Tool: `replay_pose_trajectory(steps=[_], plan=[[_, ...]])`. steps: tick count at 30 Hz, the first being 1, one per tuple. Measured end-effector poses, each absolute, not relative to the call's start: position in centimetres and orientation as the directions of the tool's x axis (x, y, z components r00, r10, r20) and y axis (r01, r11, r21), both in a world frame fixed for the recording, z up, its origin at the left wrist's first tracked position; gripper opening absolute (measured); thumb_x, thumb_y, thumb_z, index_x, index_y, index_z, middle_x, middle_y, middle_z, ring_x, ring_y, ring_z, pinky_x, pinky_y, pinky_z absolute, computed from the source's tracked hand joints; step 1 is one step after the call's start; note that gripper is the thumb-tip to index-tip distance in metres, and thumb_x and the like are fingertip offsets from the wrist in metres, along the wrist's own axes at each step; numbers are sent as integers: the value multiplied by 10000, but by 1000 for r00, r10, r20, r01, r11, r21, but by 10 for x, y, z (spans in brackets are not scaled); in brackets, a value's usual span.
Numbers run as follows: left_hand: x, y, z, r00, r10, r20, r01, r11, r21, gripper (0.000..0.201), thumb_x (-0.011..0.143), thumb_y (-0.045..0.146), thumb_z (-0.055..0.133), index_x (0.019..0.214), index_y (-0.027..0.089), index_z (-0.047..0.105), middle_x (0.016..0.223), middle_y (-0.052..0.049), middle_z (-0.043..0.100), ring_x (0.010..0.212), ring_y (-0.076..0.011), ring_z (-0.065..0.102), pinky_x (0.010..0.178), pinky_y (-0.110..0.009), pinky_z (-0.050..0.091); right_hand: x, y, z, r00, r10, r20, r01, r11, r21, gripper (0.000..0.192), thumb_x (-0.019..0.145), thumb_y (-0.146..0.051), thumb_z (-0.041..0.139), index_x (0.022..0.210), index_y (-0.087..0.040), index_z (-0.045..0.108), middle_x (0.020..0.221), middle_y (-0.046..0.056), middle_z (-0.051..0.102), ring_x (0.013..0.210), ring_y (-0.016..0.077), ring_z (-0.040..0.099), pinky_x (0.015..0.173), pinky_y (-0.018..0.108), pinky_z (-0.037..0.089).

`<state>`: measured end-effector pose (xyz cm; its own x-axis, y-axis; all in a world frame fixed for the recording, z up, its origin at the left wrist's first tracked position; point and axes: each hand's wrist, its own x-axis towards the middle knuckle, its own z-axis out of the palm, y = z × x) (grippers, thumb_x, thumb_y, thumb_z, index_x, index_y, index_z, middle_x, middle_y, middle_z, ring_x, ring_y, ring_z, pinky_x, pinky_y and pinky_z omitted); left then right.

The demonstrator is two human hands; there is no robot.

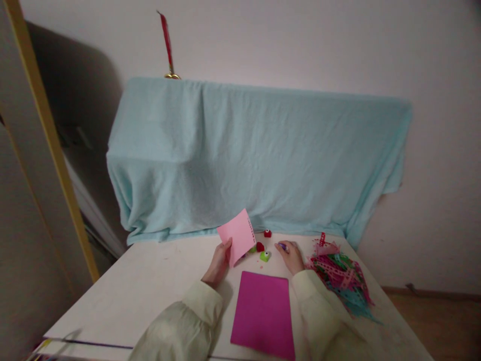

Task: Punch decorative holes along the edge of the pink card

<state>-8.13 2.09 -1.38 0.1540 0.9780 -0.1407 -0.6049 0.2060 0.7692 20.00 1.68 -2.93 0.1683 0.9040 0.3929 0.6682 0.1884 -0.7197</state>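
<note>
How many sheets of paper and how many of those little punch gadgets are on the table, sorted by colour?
Light pink sheet, held up in the left hand: 1
Magenta sheet, flat on the table: 1
Red punches: 2
Green punches: 2, one half hidden by the held sheet
Purple punch, under the right hand: 1
Total: 7, leaving out the heap of punched strips.

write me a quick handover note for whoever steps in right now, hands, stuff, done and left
Left hand: holds the light pink paper up by its lower corner; a row of punched holes runs along its right edge.
Right hand: resting on the table, fingers on a small purple punch.
Red punches and a green punch lie between the hands.
Magenta sheet lies flat in front, looks unpunched.
Pile of punched strips at right.
Done: one edge punched. Left: apparently the other edges and the magenta sheet.
</note>
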Motion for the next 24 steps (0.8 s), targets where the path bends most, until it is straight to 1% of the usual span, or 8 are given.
replay_pose_trajectory(steps=[5, 9, 12, 15, 18, 20, 22, 24], plan=[[-85, 24, -11, 181, 973, -142, -613, 225, 757, 396, 870, 349, 571, 1098, 27, 591, 956, -184, 708, 782, -237, 699, 683, -319, 568, 190, 33, -11, 180, 904, 387, 844, 59, -532, 303, 863, -434, 526, 1049, -216, 625, 1074, 100, 564, 957, 238, 581, 806, 330, 440], [-82, 24, -9, 212, 967, -145, -607, 246, 756, 412, 868, 351, 570, 1110, 17, 585, 983, -203, 701, 774, -246, 697, 668, -335, 569, 169, 49, 11, -10, 931, 366, 943, 130, -307, 321, 856, -286, 570, 1176, -266, 544, 1173, 62, 527, 963, 201, 581, 764, 286, 422], [-82, 22, -8, 224, 967, -125, -608, 239, 757, 432, 859, 363, 582, 1134, 30, 576, 1011, -203, 695, 795, -257, 696, 671, -346, 569, 154, 61, 17, -55, 959, 278, 968, 120, -222, 291, 813, -192, 607, 1094, -256, 570, 1119, 55, 554, 913, 191, 585, 713, 275, 399], [-82, 20, -7, 241, 962, -130, -600, 253, 758, 437, 853, 370, 587, 1136, 36, 575, 975, -197, 704, 807, -265, 696, 674, -353, 567, 149, 68, 18, -37, 971, 238, 967, 95, -236, 186, 788, -164, 614, 960, -231, 590, 1031, 56, 595, 888, 195, 582, 687, 275, 379], [-80, 20, -7, 217, 969, -120, -619, 231, 750, 425, 844, 361, 599, 1120, 38, 587, 946, -193, 709, 832, -266, 695, 732, -363, 557, 154, 68, 19, -12, 962, 272, 917, 119, -381, 119, 805, -211, 594, 920, -234, 573, 908, 34, 634, 799, 181, 590, 668, 273, 385], [-78, 19, -7, 188, 976, -108, -627, 204, 751, 423, 830, 364, 616, 1104, 42, 597, 928, -190, 712, 839, -266, 692, 763, -369, 545, 160, 61, 21, 21, 953, 302, 818, 157, -554, 146, 810, -305, 599, 933, -239, 555, 856, 16, 646, 683, 162, 581, 631, 276, 404], [-76, 20, -7, 177, 980, -94, -604, 183, 776, 422, 816, 381, 633, 1080, 52, 612, 910, -180, 714, 837, -264, 688, 759, -363, 537, 165, 49, 21, 72, 953, 295, 590, 198, -783, 298, 752, -415, 658, 963, -238, 546, 886, 23, 655, 606, 150, 562, 569, 278, 419], [-75, 20, -7, 166, 983, -78, -539, 157, 828, 416, 810, 418, 631, 1034, 68, 633, 871, -158, 718, 820, -262, 682, 726, -345, 528, 169, 31, 17, 111, 970, 216, 242, 184, -953, 479, 651, -479, 740, 1017, -230, 556, 912, 45, 657, 570, 151, 549, 486, 269, 401]])
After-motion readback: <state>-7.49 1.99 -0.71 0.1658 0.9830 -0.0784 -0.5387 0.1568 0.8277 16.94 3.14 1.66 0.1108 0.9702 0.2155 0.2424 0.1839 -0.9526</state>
